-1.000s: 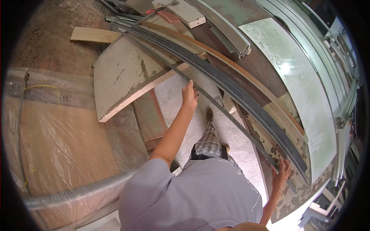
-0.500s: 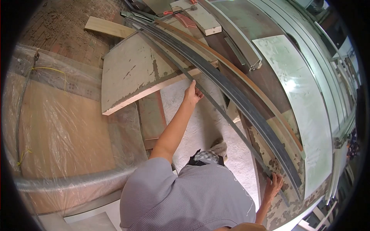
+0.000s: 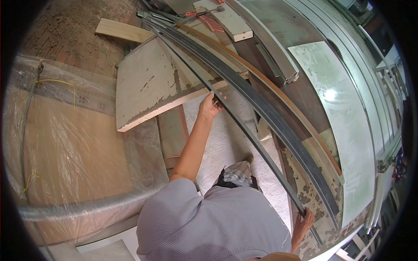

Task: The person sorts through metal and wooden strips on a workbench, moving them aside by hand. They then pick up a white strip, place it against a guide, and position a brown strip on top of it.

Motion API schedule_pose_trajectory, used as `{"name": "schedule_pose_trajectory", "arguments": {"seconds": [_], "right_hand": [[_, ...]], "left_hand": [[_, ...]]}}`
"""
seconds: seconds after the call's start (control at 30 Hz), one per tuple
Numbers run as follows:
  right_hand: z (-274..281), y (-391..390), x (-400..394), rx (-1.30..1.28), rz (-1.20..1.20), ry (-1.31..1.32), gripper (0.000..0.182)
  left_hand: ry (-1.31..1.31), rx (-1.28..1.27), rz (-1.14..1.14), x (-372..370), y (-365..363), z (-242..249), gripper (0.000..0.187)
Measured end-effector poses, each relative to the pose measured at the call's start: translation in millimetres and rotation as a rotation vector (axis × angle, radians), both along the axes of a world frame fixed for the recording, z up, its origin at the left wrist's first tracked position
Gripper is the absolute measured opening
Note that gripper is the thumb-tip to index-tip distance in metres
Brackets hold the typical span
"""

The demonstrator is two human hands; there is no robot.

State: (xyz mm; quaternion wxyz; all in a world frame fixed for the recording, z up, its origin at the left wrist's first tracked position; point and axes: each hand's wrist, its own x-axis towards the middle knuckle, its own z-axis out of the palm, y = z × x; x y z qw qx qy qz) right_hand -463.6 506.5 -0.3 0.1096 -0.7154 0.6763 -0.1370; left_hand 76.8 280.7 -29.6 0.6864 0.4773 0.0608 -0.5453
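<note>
A long, thin dark strip (image 3: 257, 141) runs diagonally from the top left to the lower right, in front of my body. My left hand (image 3: 210, 105) has its fingers wrapped round the strip near its middle. Toward its lower right end, my right hand (image 3: 304, 222) grips the same strip. Beside it, farther from me, lies a bundle of wider dark strips (image 3: 278, 124) on the workbench, apart from both hands. An orange-brown strip (image 3: 300, 113) lies beyond that bundle.
A worn board (image 3: 146, 82) juts out at the left of the bench. Plastic-wrapped panels (image 3: 78, 143) stand at the left. A pale panel (image 3: 335, 108), a metal channel (image 3: 270, 48) and a red tool (image 3: 212, 23) lie on the bench.
Both hands have shifted slightly toward my body, bringing the thin strip farther from the dark bundle. My right hand is a little lower in view.
</note>
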Motion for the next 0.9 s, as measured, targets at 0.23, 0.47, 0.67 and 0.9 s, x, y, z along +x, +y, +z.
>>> {"name": "schedule_pose_trajectory", "arguments": {"seconds": [0.23, 0.47, 0.67, 0.9], "right_hand": [[-7, 26, -31, 0.016, 0.027, -0.006, 0.028], [-28, 90, -125, 0.059, 0.033, -0.049, 0.032], [-40, 175, -218, 0.024, -0.050, -0.055, 0.033], [-36, 272, -284, 0.114, -0.221, -0.144, 0.033]], "left_hand": [[-0.147, -0.056, -0.034, -23, 26, 37, 0.022], [-0.153, -0.142, -0.065, -106, 84, 41, 0.024], [-0.151, -0.244, -0.169, -215, 144, 61, 0.023], [-0.112, -0.261, -0.278, -320, 186, 62, 0.025]]}}
